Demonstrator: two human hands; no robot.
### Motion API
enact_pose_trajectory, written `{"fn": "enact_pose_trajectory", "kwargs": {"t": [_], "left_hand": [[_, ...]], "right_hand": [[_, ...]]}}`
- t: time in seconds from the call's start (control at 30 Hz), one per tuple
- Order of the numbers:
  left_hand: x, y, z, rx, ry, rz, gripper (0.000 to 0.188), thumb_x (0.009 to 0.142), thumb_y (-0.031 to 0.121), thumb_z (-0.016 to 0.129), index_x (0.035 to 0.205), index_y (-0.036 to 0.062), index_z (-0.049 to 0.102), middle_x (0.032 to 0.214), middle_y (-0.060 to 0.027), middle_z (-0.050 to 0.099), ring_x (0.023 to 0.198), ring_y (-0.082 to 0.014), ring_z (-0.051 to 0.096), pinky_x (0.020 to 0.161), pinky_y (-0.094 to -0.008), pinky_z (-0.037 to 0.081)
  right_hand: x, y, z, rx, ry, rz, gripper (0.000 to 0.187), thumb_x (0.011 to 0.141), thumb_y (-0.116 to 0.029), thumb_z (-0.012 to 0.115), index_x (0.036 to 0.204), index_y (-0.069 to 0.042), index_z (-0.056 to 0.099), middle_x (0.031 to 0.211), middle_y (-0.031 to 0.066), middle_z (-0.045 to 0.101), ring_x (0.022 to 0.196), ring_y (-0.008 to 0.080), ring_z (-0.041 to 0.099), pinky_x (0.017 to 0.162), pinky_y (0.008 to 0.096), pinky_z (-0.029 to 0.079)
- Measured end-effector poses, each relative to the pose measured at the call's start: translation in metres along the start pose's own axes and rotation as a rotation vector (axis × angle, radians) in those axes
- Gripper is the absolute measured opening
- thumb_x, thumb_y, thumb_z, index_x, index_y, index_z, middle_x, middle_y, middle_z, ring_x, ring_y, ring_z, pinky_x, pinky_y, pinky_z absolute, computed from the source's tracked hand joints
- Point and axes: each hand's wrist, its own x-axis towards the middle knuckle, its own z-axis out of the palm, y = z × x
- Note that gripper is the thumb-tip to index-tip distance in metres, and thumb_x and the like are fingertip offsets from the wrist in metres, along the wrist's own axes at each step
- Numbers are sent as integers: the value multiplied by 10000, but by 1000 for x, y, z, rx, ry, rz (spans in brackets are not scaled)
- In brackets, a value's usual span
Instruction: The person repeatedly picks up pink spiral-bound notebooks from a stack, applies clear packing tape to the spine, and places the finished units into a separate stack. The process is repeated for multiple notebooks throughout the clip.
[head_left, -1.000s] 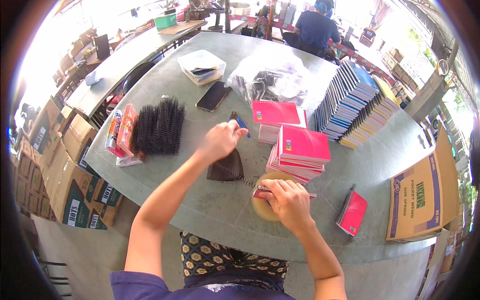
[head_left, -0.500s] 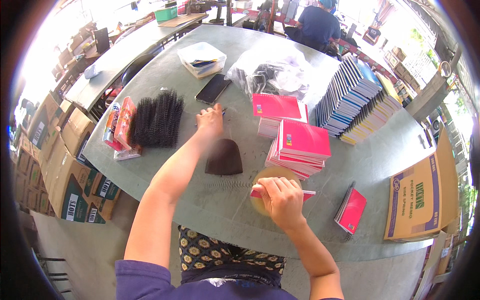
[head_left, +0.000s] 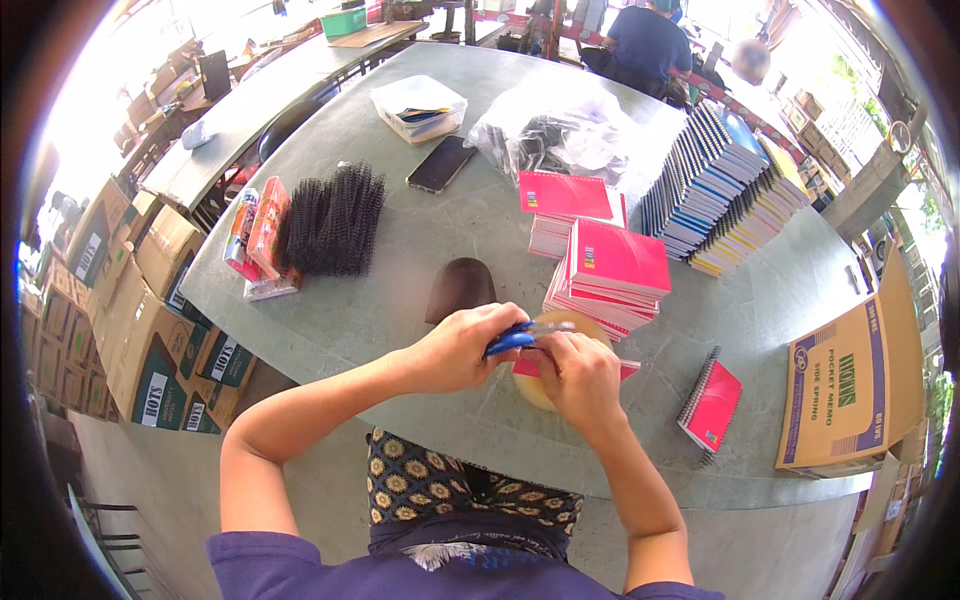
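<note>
My left hand (head_left: 455, 347) is closed round the blue handles of a pair of pliers (head_left: 511, 341). Their metal jaws reach right, up against my other hand. My right hand (head_left: 582, 378) pinches a small red notebook (head_left: 629, 369), mostly covered by the fingers, over a round tan disc (head_left: 533, 392). Where the jaws meet the notebook's edge is hidden by my fingers. Just beyond my left hand lies a dark brown rounded pad (head_left: 462, 287). Stacked red notebooks (head_left: 620, 258) stand right behind the disc, and one spiral-bound red notebook (head_left: 711, 405) lies to the right.
Black wire coils (head_left: 333, 220) are bunched at the left beside orange packets (head_left: 268, 230). A phone (head_left: 441, 164), a clear tub (head_left: 418, 108) and a plastic bag (head_left: 550, 130) lie farther back. Piled spiral notebooks (head_left: 705, 175) and a cardboard box (head_left: 835, 385) occupy the right. Someone (head_left: 648, 50) sits beyond.
My left hand has come back from near the phone to my right hand, bringing the pliers. The loose coil stretching left of the held notebook is no longer visible.
</note>
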Motion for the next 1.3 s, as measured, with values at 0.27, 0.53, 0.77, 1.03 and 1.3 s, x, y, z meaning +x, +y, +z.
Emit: {"fn": "enact_pose_trajectory", "kwargs": {"t": [0.27, 0.53, 0.77, 1.03, 1.3], "left_hand": [[14, 25, -8, -9, -71, -288, 296, 801, 93, 672, 1045, 40, 512, 818, -149, 585, 745, -277, 590, 672, -353, 464], [8, 16, -16, 108, 64, -125, 490, 766, 235, 728, 1132, 43, 465, 1001, -156, 548, 903, -336, 559, 784, -406, 451], [-6, 42, -47, 298, -338, -357, 321, 799, 145, 512, 1088, 15, 462, 941, -222, 558, 917, -394, 558, 809, -446, 441], [-6, 48, -43, 563, -442, -364, 358, 781, 241, 492, 1043, -4, 501, 930, -207, 573, 918, -378, 570, 795, -478, 442], [1, 61, -43, 651, -513, -394, 372, 804, 283, 478, 1028, -11, 520, 970, -207, 590, 913, -347, 591, 759, -475, 455]], "right_hand": [[-4, -1, 5, 41, 88, -14, 120, 782, -151, 647, 859, -67, 610, 762, 75, 645, 738, 246, 638, 698, 369, 482], [-2, 0, 2, 49, 43, 50, 159, 808, -200, 647, 890, -63, 642, 794, 84, 670, 741, 250, 646, 688, 370, 488], [-1, -6, 5, 32, 114, 70, 176, 842, -256, 633, 856, -81, 645, 778, 74, 672, 725, 242, 644, 661, 366, 479], [0, -8, 10, 66, 138, 117, 135, 793, -208, 671, 849, -87, 647, 766, 65, 665, 709, 247, 634, 660, 361, 459], [-1, -7, 10, 74, 140, 159, 141, 737, -191, 711, 822, -94, 652, 714, 42, 648, 666, 229, 626, 635, 352, 465]]}}
